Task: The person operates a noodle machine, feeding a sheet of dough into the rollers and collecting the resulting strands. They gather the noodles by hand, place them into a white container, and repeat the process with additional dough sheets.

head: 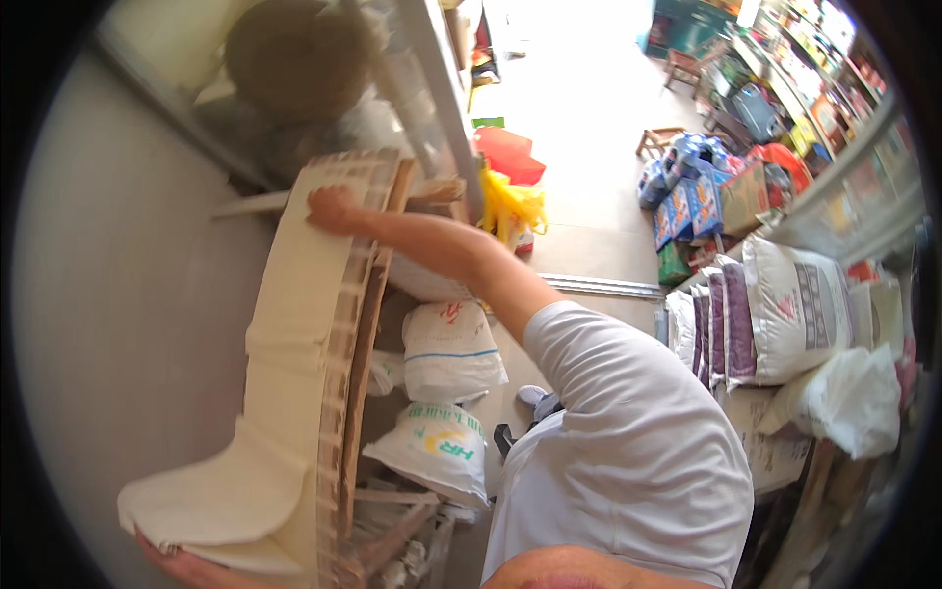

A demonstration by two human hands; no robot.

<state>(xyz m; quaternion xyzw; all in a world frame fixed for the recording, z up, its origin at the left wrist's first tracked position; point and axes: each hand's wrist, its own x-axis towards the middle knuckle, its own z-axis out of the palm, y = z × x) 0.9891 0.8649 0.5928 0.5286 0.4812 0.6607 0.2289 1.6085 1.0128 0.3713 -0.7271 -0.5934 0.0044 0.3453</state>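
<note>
A long cream-coloured sheet (294,294), of dough or cloth, lies in layers along a narrow wooden table (364,324) with a strip of slats or checks at its edge. My right hand (335,210) rests on its far end with curled fingers; nothing shows in the hand. At the bottom left my left hand (173,556), a ring on one finger, grips the near edge of a raised, folded-over flap. Part of its fingers is hidden by the flap.
White printed sacks (445,449) stand beside the table near my body. Yellow and red plastic bags (511,202) hang beyond it. At the right are stacked sacks (791,309), boxes (688,206) and loaded shelves. A blurred round brown object (294,59) is at the upper left.
</note>
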